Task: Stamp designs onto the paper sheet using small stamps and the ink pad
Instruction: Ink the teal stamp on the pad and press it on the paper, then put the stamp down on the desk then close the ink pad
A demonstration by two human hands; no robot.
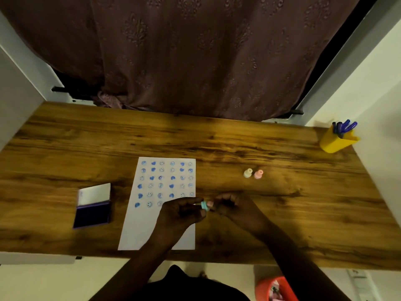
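Note:
A white paper sheet (147,224) lies on the wooden desk (282,213), its upper part covered with rows of blue hearts and smiley prints. My left hand (180,216) and my right hand (236,208) meet over the sheet's right edge, both pinching a small teal stamp (204,206) between their fingertips. The open ink pad (93,210), dark blue with its white lid raised, sits left of the sheet. A pale yellow stamp (248,172) and a pink stamp (258,174) stand upright to the right, apart from my hands.
A yellow pen holder (335,141) with blue pens stands at the desk's far right corner. A dark patterned curtain (195,57) hangs behind the desk. An orange bin (274,290) sits on the floor below the near edge.

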